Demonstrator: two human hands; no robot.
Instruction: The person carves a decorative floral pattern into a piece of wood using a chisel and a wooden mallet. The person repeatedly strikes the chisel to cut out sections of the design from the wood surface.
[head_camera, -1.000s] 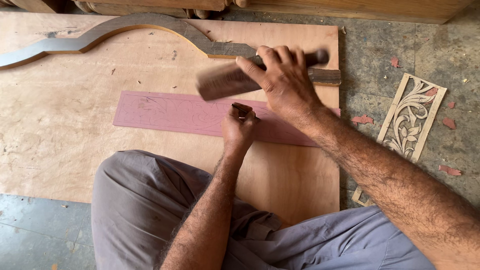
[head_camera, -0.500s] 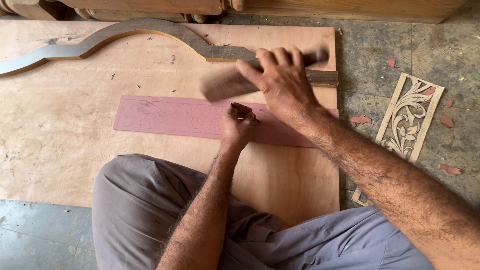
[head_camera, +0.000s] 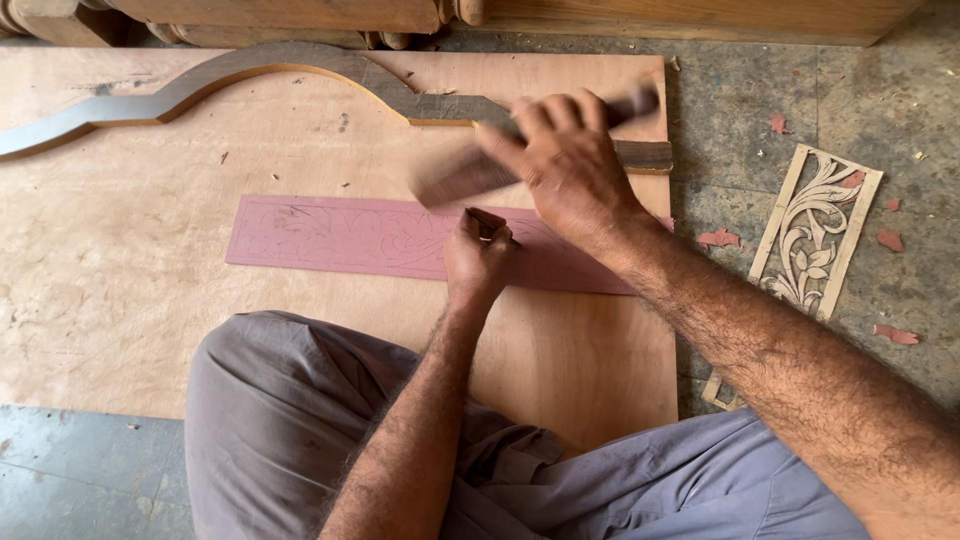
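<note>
Two hands grip tools: left (head_camera: 476, 262) a chisel (head_camera: 487, 222), right (head_camera: 568, 170) a blurred mallet (head_camera: 470, 178), over the pencilled pink board (head_camera: 330, 235).

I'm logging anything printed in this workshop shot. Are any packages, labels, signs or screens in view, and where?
None in view: no package, label, sign or screen.
Nearest to it: the pink strip flat on the plywood board, long and narrow, with faint drawn leaf lines, no lettering.
The carved panel on the floor at right, pale wood, cut-through scrollwork.
</note>
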